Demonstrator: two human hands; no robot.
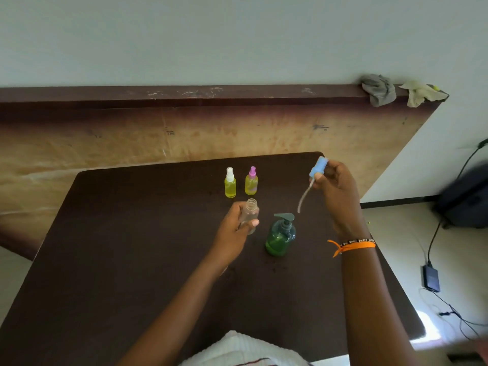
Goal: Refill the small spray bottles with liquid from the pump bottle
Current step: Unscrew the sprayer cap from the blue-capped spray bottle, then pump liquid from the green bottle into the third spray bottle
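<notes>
Left hand (232, 231) gripped a clear, uncapped spray bottle (249, 215), fingers (254, 222) curled round its body, neck open and tilted slightly away, raised above the dark bench (132, 247). Bottle looked empty.

Right hand (336, 184) held the blue spray cap (319, 166), pinched at its base, well apart from the bottle; its thin dip tube (305, 194) hung down and leftward in the air.

Green pump bottle (280, 235) stood upright on the bench between the hands, just right of the clear bottle, partly filled with green liquid.

Behind them, two small bottles of yellow liquid stood side by side, capped: one white-topped (230, 183), one pink-topped (251, 181).

Orange wristband (353, 245) on the right wrist. Two crumpled rags (379, 89) lay on the ledge at the wall.
</notes>
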